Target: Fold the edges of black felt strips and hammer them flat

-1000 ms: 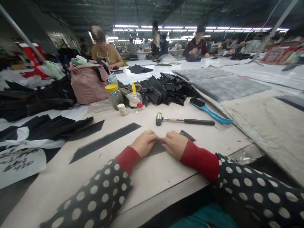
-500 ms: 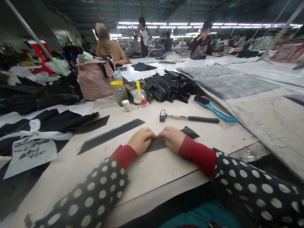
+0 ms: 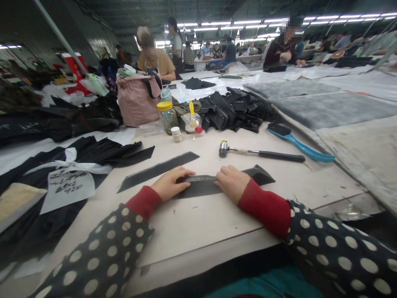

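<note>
A black strip of leather-like material (image 3: 202,189) lies flat before me, its upper edge partly folded over and its right end curling up off the board. At its left end is my left hand (image 3: 171,183), thumb and fingers closing on the folded edge. My right hand (image 3: 232,183) grips the same edge farther right, with its fingers bent and their tips partly hidden. A second black strip (image 3: 159,169) lies flat beyond my left hand. Beyond my right hand rests a small mallet (image 3: 248,152) with a black handle.
A blue-handled brush (image 3: 305,145) lies right of the mallet. A yellow-lidded jar (image 3: 169,120), a white bottle (image 3: 176,135) and a pile of black pieces (image 3: 231,109) stand farther back, near a pink bag (image 3: 136,101). Black fabric with a handwritten tag (image 3: 70,188) lies left. Several people work behind.
My hands have moved apart along the strip, the left one going left, and more of the folded edge shows between them. The view has shifted slightly left.
</note>
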The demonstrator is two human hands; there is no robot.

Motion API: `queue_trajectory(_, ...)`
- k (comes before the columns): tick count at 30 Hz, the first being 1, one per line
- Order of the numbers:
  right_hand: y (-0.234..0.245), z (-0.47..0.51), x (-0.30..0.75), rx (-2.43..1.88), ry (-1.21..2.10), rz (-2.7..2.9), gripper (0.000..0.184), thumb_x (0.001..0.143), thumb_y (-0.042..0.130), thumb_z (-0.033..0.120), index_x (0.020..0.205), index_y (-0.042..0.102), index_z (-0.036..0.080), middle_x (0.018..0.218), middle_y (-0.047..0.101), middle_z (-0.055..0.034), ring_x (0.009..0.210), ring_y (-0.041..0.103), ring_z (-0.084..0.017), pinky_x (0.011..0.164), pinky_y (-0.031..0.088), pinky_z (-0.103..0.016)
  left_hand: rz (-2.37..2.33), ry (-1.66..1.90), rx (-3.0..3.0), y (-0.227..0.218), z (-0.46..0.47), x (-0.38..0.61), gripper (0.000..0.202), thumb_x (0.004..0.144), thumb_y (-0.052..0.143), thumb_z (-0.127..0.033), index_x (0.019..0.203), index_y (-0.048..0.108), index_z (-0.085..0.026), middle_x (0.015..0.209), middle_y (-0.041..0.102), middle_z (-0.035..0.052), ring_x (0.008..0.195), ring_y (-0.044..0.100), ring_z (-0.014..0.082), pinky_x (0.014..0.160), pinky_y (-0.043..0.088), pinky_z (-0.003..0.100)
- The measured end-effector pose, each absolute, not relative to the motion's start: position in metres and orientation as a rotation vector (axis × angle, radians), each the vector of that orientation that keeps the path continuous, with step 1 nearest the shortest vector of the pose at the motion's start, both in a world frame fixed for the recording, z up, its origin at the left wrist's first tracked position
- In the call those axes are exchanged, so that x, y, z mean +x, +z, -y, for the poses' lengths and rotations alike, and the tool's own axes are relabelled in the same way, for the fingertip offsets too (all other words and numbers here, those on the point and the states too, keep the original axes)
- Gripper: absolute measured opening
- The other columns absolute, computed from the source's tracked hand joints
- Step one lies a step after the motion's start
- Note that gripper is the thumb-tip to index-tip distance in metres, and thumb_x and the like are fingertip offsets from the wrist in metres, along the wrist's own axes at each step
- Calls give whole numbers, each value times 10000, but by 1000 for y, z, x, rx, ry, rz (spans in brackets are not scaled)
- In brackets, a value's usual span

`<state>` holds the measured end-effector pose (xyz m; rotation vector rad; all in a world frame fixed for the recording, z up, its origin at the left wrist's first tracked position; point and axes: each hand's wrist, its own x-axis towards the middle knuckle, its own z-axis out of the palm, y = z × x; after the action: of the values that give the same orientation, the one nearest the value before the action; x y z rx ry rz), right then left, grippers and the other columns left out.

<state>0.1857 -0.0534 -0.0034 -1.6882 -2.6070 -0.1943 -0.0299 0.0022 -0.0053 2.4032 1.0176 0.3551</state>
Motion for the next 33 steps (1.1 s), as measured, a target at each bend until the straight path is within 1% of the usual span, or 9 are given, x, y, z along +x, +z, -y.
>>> queue_trajectory(6,0,53,180,-1689,-6,2589,190,811,441,180,921,582,115,921,552,-101,875,478,-213,789,369,-306,-1063,478,2351,-10,1,-21,269,763,495,-199,1012,590,-165,953,565,45,885,529,154,829,410,280)
queue_trajectory(10,-4,44,177,-1601,189,2538,288,754,428,84,997,578,122,955,549,-93,899,481,-187,819,361,-277,-1030,539,2371,-17,0,-7,252,743,479,-121,947,621,-165,900,576,32,866,536,143,826,409,268)
queue_trajectory(15,-8,36,180,-1425,310,2503,364,683,435,30,998,591,126,946,550,-83,894,482,-164,823,361,-256,-992,590,2396,-19,1,-6,252,703,486,-58,881,630,-164,847,584,17,828,535,131,796,415,259)
queue_trajectory(18,-8,37,177,-1406,251,2563,350,682,438,29,977,595,134,928,547,-75,880,471,-171,810,363,-269,-959,586,2464,-19,2,-7,263,684,472,-18,834,632,-162,833,587,15,826,524,130,804,406,260)
queue_trajectory(20,-7,41,173,-1424,157,2654,289,706,433,47,922,604,133,887,544,-76,848,464,-186,776,371,-287,-927,553,2553,-19,3,-9,265,696,454,-14,828,630,-163,838,582,19,836,510,136,809,398,269)
queue_trajectory(23,-7,47,166,-1452,-29,2742,226,768,390,82,846,598,120,826,532,-91,795,454,-207,692,379,-309,-882,423,2716,-13,6,-11,297,755,401,-36,909,610,-181,899,568,30,862,485,148,806,396,287)
queue_trajectory(26,-10,52,159,-1465,-144,2719,225,792,364,85,828,583,121,808,525,-98,772,451,-214,628,372,-309,-864,255,2847,-5,12,-10,301,796,372,-66,979,576,-190,949,558,37,894,468,159,811,394,300)
queue_trajectory(29,-13,53,157,-1481,-184,2679,208,803,365,96,801,570,134,792,522,-92,765,452,-214,608,365,-305,-911,158,2932,2,18,-5,229,829,371,-130,930,574,-156,917,557,54,905,461,175,814,393,313)
queue_trajectory(33,-13,54,164,-1556,-202,2628,191,826,388,152,771,571,150,788,530,-81,759,462,-208,602,357,-300,-993,117,2968,2,24,0,220,859,359,-199,907,569,-152,896,552,57,890,462,179,798,395,318)
